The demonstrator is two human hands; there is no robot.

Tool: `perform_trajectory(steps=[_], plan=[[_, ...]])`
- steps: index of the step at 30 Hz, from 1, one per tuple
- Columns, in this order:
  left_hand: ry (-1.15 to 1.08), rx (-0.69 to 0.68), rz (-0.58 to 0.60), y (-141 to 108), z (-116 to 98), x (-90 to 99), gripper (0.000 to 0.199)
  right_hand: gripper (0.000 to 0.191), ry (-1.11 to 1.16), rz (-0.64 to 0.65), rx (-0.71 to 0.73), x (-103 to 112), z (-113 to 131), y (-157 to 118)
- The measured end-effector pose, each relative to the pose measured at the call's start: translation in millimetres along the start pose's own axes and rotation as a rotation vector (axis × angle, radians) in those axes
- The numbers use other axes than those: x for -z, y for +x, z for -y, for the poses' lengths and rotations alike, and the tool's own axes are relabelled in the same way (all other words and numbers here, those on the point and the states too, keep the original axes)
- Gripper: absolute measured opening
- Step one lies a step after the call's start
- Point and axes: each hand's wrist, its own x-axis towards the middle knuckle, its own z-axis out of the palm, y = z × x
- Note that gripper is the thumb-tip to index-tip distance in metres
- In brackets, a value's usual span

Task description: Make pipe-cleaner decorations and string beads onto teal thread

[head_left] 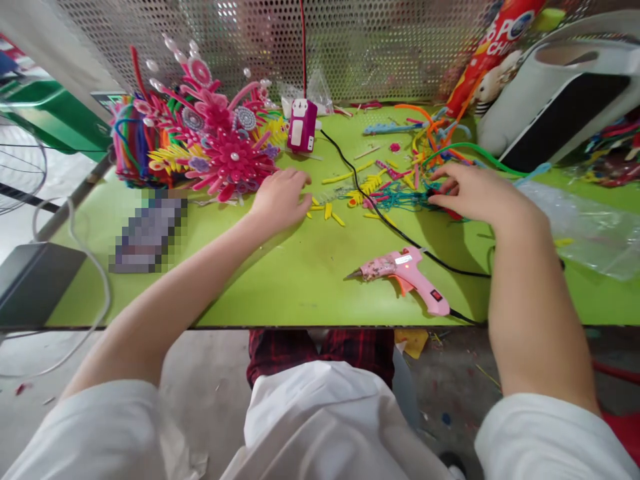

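Strands of thin teal material (404, 198) lie in a loose tangle toward the far edge of the bench (295, 280), right of its middle, with the right hand (467, 192) bent over their right end. Its fingertips meet the tangle, but whether they pinch a strand I cannot tell. The strands should be very light, limp and quick to snag; one free end, drawn out between thumb and forefinger, would be the sensible hold. The left hand (281, 200) lies palm down with fingers loosely curved and spread, nothing visible in its grasp, just beside the pink flower arrangement (233, 157) near the far left corner. That piece looks bulky yet light, its fuzzy petals soft and easily crushed, its pearl sprays (170, 45) likely fragile; low on the stems seems the safest grip, though the base is hidden. The yellow leaf piece (369, 190) left of the strands probably bends readily and is best lifted by its spine. Near the front edge lies the pink glue gun (400, 265), indicator lit, so its nozzle may be hot: take only the handle, minding the black cord (356, 177).
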Motion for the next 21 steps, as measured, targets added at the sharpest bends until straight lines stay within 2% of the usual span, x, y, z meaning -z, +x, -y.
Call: perform_trajectory(steps=[3, 5, 7, 9, 13, 17, 19, 21], plan=[[0.013, 0.015, 0.025, 44.2, -22.1, -8.5, 0.049, 0.046, 0.005, 0.040, -0.054, 2.3, -11.8, 0.2], [0.001, 0.074, 0.094, 66.6, -29.9, -16.0, 0.046, 0.049, 0.010, 0.036, -0.086, 2.9, -19.9, 0.6], [-0.015, 0.111, 0.124, 77.9, -31.0, -22.9, 0.041, 0.050, 0.024, 0.010, -0.107, 3.0, -23.2, 0.9], [-0.011, 0.112, 0.101, 78.1, -26.6, -27.3, 0.040, 0.046, 0.042, -0.033, -0.100, 3.2, -20.0, 0.3], [0.002, 0.084, 0.037, 54.5, -14.3, -20.5, 0.038, 0.027, 0.121, -0.148, -0.053, 5.7, 1.5, -4.9], [-0.116, 0.044, 0.034, 5.3, -16.8, 8.5, 0.029, 0.019, 0.431, -0.172, 0.041, 6.0, 38.3, -12.8], [-0.047, 0.022, -0.056, -27.3, -25.2, 24.8, 0.029, 0.022, 0.636, -0.107, 0.070, 3.6, 62.4, -18.2], [0.071, -0.057, -0.156, -59.4, -35.0, 37.1, 0.035, 0.033, 0.815, 0.038, 0.134, 0.2, 87.5, -25.6]])
